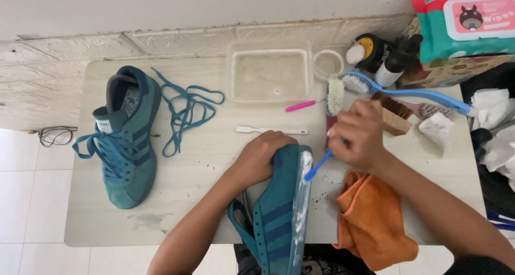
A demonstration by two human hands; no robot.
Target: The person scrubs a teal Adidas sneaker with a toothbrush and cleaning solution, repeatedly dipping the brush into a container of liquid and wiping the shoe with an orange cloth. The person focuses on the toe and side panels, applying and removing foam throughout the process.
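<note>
My left hand (261,158) grips the toe of a teal sneaker (279,210) held on its side at the table's near edge, its white foamy sole edge turned right. My right hand (358,135) holds a small blue toothbrush (317,166) whose head touches the sole near the toe. A second teal sneaker (126,141), laced, lies on the left of the table. A loose blue shoelace (185,108) lies beside it.
A clear tub of cloudy water (270,75) stands at the back. Nearby lie a pink-handled brush (322,99), a blue-handled brush (407,92), a wooden brush (394,114), a white stick (271,130), bottles (383,57), a wipes pack (465,20), tissues (437,126) and an orange cloth (373,221).
</note>
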